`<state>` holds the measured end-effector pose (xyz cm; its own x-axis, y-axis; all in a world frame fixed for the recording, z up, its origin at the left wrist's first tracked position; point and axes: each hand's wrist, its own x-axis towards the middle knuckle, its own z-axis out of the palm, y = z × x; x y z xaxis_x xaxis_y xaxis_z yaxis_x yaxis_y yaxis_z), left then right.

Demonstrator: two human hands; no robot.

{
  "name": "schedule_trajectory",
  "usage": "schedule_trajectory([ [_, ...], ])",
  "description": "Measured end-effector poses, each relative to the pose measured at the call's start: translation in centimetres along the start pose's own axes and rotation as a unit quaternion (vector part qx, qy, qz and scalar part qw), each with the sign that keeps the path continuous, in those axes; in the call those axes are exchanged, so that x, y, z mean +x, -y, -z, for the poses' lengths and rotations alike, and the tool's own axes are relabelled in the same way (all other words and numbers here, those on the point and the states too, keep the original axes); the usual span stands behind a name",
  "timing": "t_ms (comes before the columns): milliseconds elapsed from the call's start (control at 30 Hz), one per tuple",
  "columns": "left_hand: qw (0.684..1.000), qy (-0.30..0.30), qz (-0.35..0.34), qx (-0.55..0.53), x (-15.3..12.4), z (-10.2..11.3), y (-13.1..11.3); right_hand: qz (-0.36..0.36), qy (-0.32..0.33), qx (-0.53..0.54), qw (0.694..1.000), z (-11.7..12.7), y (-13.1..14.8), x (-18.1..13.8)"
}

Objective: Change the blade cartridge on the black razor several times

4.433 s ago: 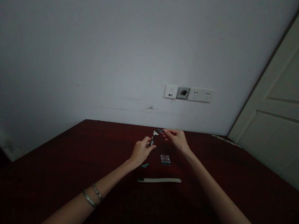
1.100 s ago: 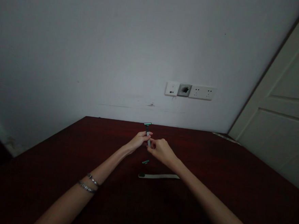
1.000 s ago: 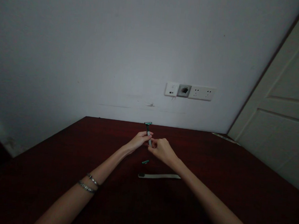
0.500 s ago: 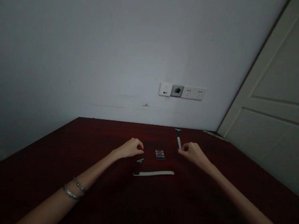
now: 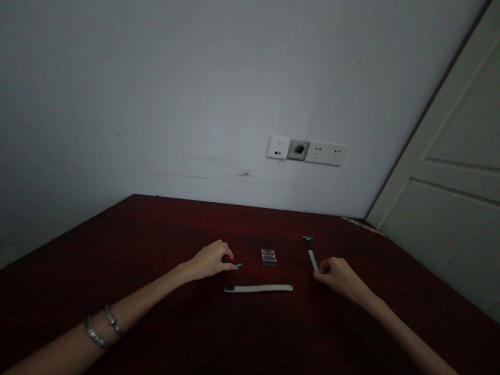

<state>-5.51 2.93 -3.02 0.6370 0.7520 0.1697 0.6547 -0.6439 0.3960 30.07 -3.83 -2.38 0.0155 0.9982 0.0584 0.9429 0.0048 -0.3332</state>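
Observation:
At the left end of a small green razor cartridge (image 5: pixel 238 265), the curled thumb and fingers of my left hand (image 5: pixel 213 260) close in a pinch and partly cover it. My right hand (image 5: pixel 340 278) grips the lower end of a razor (image 5: pixel 313 260) between thumb and fingers. The razor has a pale handle, a dark neck and a green head pointing away from me. Between the hands lies a small clear plastic case (image 5: pixel 268 257) with something green along its near edge. Nearer to me is a long pale strip (image 5: pixel 260 289) with a dark left end and a small hole at the right.
Everything rests on a dark red tabletop (image 5: pixel 179 217) set against a pale wall (image 5: pixel 205 93). Sockets (image 5: pixel 325 153) are fixed to the wall above the table. A white panelled door (image 5: pixel 459 185) stands at the right, near a thin patterned strip (image 5: pixel 362 225) on the far right corner.
My left hand has come down to the razor cartridge. My right hand has drawn the razor nearer to me and slightly right. The case and the pale strip stay in place.

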Motion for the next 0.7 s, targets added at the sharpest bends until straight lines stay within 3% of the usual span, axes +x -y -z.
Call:
schedule_trajectory([
  [400, 1.0, 0.004, 0.011, 0.01, -0.1, -0.8, -0.1, 0.032, 0.042, 0.024, 0.998, -0.9, 2.2, -0.2],
  [700, 1.0, 0.003, 0.008, 0.014, -0.1, -0.7, -0.5, 0.027, 0.038, 0.022, 0.999, -1.5, 2.5, 0.1],
])
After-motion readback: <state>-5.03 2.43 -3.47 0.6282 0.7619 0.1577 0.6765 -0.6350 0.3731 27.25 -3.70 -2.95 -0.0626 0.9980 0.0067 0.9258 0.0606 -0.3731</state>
